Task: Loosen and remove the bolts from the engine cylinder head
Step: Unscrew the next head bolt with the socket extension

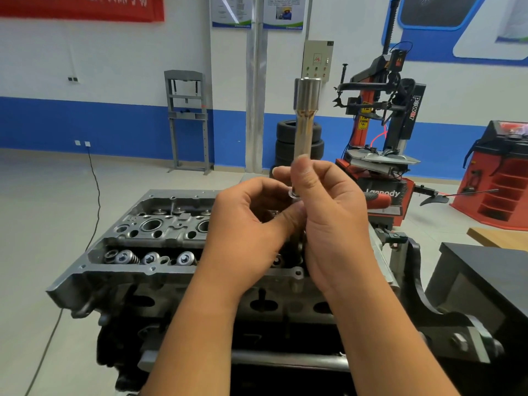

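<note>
Polished steel, round and slender with a thicker collar at its top, the bolt stands upright between our hands, lifted clear above the head. A washer seems to ring its lower shank, though fingers hide much of it. Our right hand pinches the shank with curled fingers and thumb; our left hand curls in just beside it, fingertips at the lower end, and whether it truly grips we cannot tell. We judge the bolt is out, so we should keep it upright, catch the washer, and set both aside in order. The head is rough grey cast aluminium, with shiny valve springs at its near left. Far right stands a red tyre changer.
</note>
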